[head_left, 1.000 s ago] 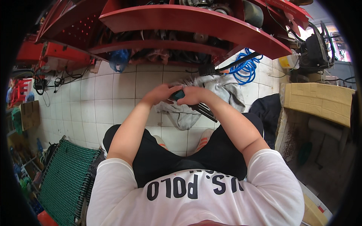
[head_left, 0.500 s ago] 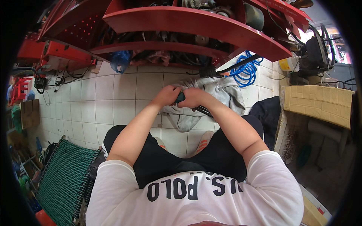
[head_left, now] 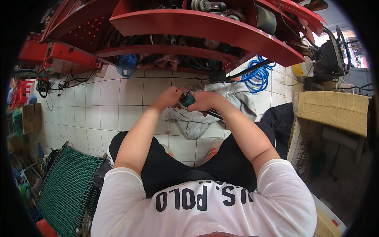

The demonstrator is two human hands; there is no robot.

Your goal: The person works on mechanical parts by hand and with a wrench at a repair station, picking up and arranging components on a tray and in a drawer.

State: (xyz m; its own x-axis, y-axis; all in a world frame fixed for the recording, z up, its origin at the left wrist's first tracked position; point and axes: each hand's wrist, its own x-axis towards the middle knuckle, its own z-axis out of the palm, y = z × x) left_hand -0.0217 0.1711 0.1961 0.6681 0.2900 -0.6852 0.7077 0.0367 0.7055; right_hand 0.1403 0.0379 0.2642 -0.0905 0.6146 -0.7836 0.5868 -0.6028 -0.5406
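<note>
small teal-and-black object: right hand at 3 o'clock grasps it, left hand at 9, finger closure can't tell. steady right grip helps. crumpled grey cloth beneath; coiled blue hose, 2 o'clock.

The head camera, the left of two fisheyes worn side by side, looks steeply down and a little forward from above the person's own body. The white shirt lies closest, filling the lower edge; the left hand and right hand sit farther off, just above the middle, over the tiled floor. A red shelf unit spans the top. The wide view bends straight edges toward its dark rim.
</note>
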